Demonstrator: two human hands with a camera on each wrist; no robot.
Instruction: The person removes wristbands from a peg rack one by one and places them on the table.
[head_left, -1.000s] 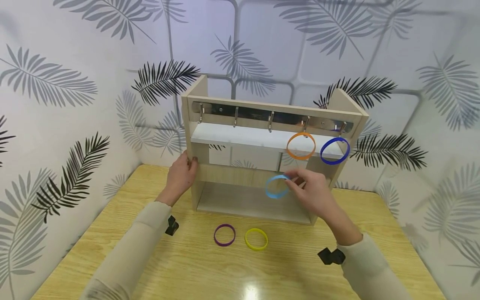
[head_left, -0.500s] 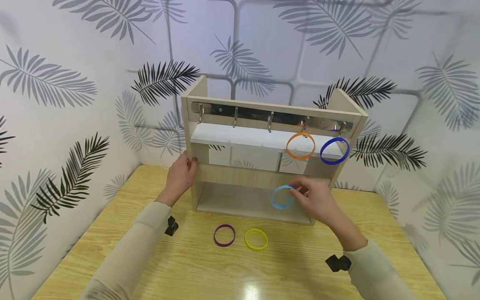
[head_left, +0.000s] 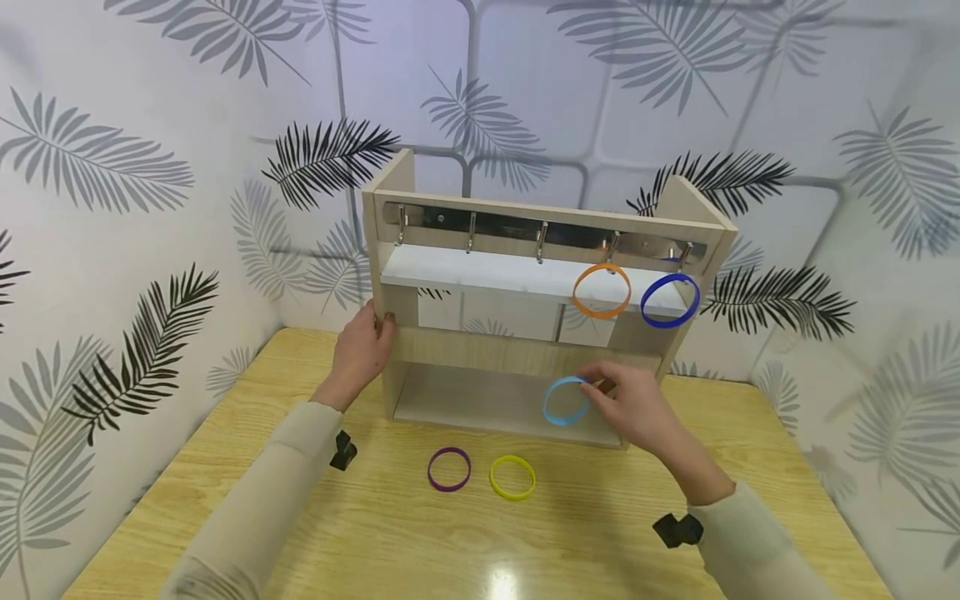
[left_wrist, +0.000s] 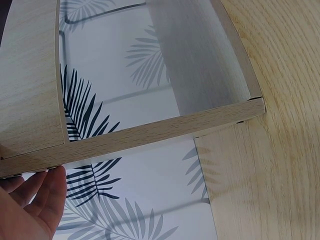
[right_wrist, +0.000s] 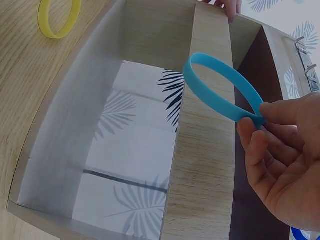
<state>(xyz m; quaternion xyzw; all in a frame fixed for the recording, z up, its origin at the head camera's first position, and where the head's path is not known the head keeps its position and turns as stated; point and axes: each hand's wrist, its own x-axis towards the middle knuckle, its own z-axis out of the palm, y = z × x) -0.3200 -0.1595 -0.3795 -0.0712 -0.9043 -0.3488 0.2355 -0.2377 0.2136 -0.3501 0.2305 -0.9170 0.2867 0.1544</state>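
My right hand (head_left: 630, 404) pinches a light blue wristband (right_wrist: 220, 100) between thumb and fingertips, in front of the wooden shelf unit (head_left: 480, 350). The band is held by one edge and hangs free of the hooks. At the unit's left side panel, my left hand (head_left: 363, 354) grips the edge, its fingers partly hidden behind the board in the left wrist view. An orange wristband (head_left: 602, 315) hangs from the second hook from the right, and a dark blue wristband (head_left: 670, 322) from the rightmost hook of the metal hook rail (head_left: 506, 231).
On the wooden table (head_left: 420, 542), a purple wristband (head_left: 449, 487) and a yellow wristband (head_left: 512, 496) lie flat before the unit. Bare hooks (head_left: 472, 233) line the rail's left and middle. Leaf-patterned wall covering (head_left: 510, 100) stands behind.
My right hand has lowered slightly and shifted a little right with the light blue wristband, then nearly stopped. My left hand has stayed on the side panel.
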